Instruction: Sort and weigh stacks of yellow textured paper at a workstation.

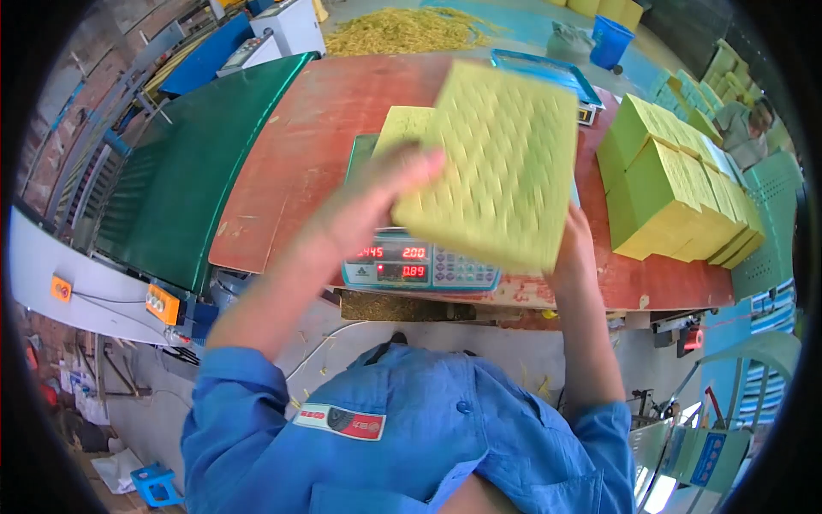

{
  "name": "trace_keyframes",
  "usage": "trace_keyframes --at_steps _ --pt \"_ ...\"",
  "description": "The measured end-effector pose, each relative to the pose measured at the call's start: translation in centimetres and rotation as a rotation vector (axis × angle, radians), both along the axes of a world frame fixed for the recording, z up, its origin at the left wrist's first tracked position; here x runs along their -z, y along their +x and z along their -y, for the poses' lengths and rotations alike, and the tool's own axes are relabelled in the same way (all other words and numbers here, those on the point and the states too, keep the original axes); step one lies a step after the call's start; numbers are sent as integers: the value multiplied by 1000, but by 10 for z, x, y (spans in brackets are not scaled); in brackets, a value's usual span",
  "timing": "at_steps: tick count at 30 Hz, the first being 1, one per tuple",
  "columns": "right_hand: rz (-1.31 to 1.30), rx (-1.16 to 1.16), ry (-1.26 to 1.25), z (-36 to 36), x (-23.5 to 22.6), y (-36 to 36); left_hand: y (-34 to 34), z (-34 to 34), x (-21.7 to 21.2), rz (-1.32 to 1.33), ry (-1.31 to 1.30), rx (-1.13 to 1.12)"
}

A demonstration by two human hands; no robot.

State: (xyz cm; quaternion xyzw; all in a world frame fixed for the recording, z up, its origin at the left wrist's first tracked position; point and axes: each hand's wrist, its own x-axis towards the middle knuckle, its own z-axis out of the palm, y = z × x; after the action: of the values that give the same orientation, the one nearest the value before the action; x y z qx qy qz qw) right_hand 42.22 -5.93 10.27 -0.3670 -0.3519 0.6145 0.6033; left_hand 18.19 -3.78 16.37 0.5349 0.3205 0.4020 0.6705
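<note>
A thick stack of yellow paper (501, 163) with rows of small slits is held up, tilted, above the table. My left hand (407, 171), blurred by motion, grips its left edge with the thumb on top. At its right edge is my right hand (575, 244), its fingers partly hidden behind the stack. Below sits a digital scale (467, 272) with lit red figures; most of its pan is covered from view. Another piece of yellow paper (402, 122) shows behind my left hand, over the scale.
Several yellow paper stacks (676, 201) stand on the right of the red table (274, 180). A second scale with a blue tray (548, 73) is at the back. Left lies a green conveyor belt (163, 197). Another person (743, 133) is at far right, beyond the stacks.
</note>
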Motion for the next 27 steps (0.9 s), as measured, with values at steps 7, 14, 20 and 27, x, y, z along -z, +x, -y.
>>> trace_keyframes --at_steps 7,14,20,27 --pt "104 -4 41 -113 -2 -59 -60 -88 -15 -107 35 -61" --pt "202 62 -43 -123 7 -77 -78 -110 11 -104 -30 -35" --pt "239 92 -68 -118 8 -78 -79 -109 17 -161 -56 -26" --pt "233 100 -68 -126 18 -74 -74 -108 20 -248 -37 -66"
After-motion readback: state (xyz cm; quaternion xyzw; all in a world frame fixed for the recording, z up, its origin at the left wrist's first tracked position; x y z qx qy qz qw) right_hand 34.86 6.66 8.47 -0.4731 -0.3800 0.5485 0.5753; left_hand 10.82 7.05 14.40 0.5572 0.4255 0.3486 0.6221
